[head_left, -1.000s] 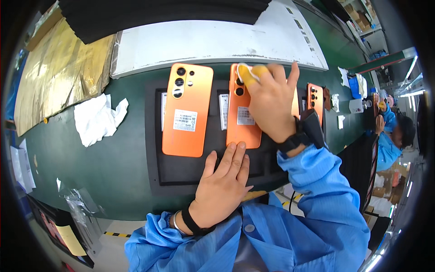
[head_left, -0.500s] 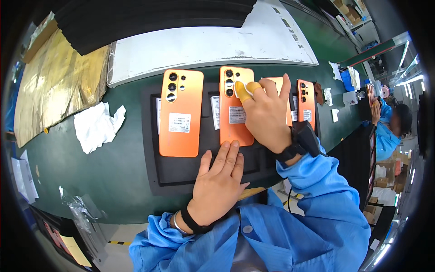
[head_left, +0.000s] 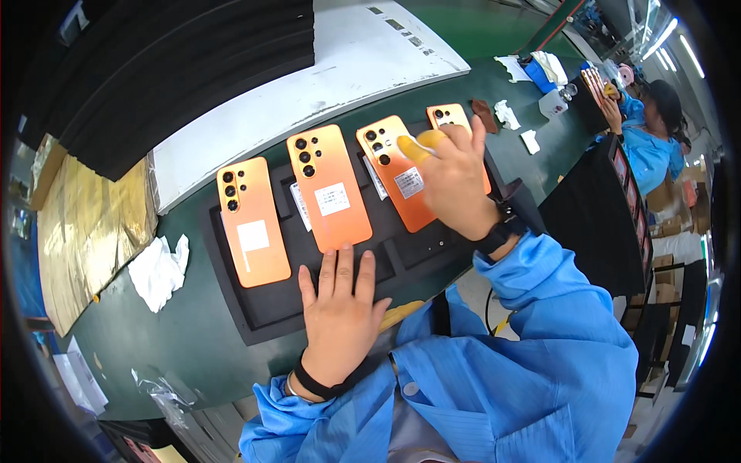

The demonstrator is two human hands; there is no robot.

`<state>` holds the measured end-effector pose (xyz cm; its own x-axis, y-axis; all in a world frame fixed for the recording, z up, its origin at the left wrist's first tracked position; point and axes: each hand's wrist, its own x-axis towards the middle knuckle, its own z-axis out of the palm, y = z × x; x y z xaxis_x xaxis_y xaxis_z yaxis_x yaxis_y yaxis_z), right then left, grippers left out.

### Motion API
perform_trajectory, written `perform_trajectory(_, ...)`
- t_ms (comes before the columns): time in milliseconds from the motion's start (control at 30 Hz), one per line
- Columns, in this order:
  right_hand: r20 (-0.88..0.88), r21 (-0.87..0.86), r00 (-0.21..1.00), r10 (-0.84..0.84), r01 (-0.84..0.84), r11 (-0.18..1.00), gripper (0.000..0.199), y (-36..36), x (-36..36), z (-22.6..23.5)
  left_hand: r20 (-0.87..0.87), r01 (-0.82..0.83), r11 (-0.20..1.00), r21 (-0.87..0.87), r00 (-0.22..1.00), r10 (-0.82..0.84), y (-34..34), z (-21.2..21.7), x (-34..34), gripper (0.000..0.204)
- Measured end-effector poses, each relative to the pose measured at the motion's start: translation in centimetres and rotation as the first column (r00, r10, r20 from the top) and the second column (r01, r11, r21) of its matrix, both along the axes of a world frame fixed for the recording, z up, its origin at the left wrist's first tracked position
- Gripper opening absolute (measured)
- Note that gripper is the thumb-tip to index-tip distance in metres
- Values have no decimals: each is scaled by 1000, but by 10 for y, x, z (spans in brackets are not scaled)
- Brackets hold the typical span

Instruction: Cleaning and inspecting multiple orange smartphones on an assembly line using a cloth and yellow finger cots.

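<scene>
Left to right across the middle of the frame: first orange phone (head_left: 253, 239), back up, lying over a black tray (head_left: 266, 328). Second orange phone (head_left: 340, 208), near centre, with left hand (head_left: 337, 330) spread open, fingertips at its lower edge (nothing gripped). Third orange phone (head_left: 401, 185), right of centre, under the right hand (head_left: 461, 179); yellow-covered fingertips closed, seemingly on a white wipe (head_left: 422, 144), near the lenses. Fourth orange phone (head_left: 444, 116), upper right of centre, partly hidden.

Likely light, stiff and slick, with fragile lens glass; best held by the long sides, clear of lenses and labels.

For room: at left, bare green table (head_left: 131, 347) below a crumpled white cloth (head_left: 158, 272); above the phones, close by, edge of a white panel (head_left: 270, 116); between phones, only narrow gaps; toward upper right, just beyond the fourth phone, a brown cloth (head_left: 484, 116).
</scene>
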<state>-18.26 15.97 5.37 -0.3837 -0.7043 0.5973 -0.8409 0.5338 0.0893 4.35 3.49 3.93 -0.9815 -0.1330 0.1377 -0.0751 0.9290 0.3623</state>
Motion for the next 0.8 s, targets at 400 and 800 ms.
perform_trajectory(400,-104,-97,973,207,-217,971,10,-21,-7,-74,50,248,966,-75,968,-245,43,-5,-60,76)
perform_trajectory(800,-45,-99,965,258,-261,960,7,-11,-16,-46,87,288,957,5,954,-288,44,3,-73,70)
